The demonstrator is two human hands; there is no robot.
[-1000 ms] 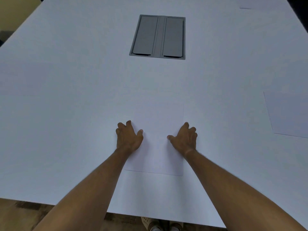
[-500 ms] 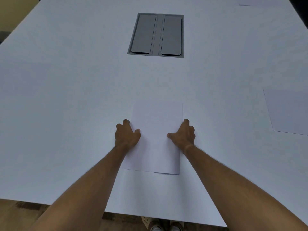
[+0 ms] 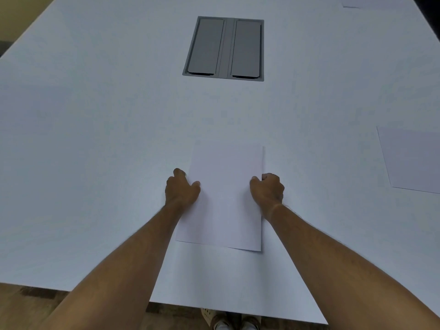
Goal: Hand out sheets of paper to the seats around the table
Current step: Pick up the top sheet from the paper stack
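Note:
A white sheet of paper [image 3: 226, 194] lies flat on the white table [image 3: 95, 139], right in front of me near the front edge. My left hand [image 3: 181, 189] rests on the sheet's left edge with its fingers curled and the thumb on the paper. On the right edge sits my right hand [image 3: 267, 188], fingers curled over the edge, thumb on top. A second sheet [image 3: 412, 159] lies at the right side of the table. A third sheet [image 3: 371, 2] shows at the far right corner.
A grey cable hatch with two lids [image 3: 225, 48] is set into the table's middle, beyond the sheet. The table's front edge [image 3: 214, 308] runs just above my shoes [image 3: 228, 321]. Wooden floor shows at the bottom left.
The fingers of both hands have curled in from a spread, flat pose to grip the sheet's side edges. The sheet has stayed almost in place.

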